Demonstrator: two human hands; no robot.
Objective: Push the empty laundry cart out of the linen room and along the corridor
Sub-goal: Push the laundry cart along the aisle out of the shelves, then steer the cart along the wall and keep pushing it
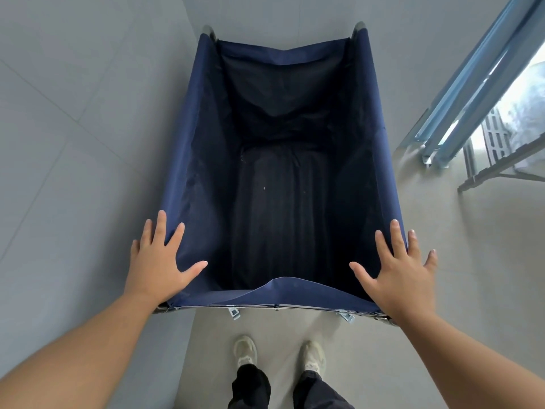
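Observation:
A laundry cart with a dark blue fabric liner on a metal frame stands straight in front of me, seen from above. Its inside is dark and holds nothing. My left hand lies flat with fingers spread on the near left corner of the cart's rim. My right hand lies flat in the same way on the near right corner. Neither hand is curled around the frame. The cart's wheels are hidden under the liner.
A grey tiled wall runs close along the cart's left side. At the right stands a floor-level window with a blue-grey sliding frame and a metal rack by it. Light floor tiles lie to the right; my two shoes show below.

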